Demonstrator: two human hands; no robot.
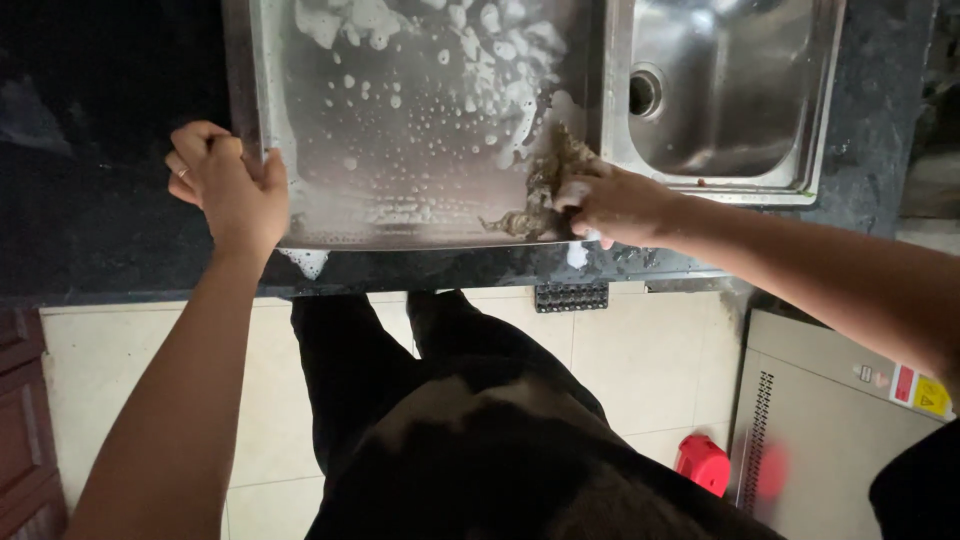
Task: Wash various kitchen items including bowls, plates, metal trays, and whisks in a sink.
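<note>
The steel sink (420, 120) is silver-grey, flecked with white foam (500, 50), and a brownish scrubber (550, 185) lies at its front rim. Around the sink, the counter (90, 200) is speckled black; below it, cream floor tiles (640, 350) and a red object (703, 463).

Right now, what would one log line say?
right hand: scrubbing pad on soapy drainboard | left hand: gripping sink edge

Dark speckled stone table (100, 230) along top. Pale cream tiled floor (640, 370) below, thin grout lines. Reddish-brown wooden cabinet (25, 430) at left edge. Grey metal appliance (830, 430) at right, vented side. Red object (703, 463) on floor beside it. Dim light.
</note>
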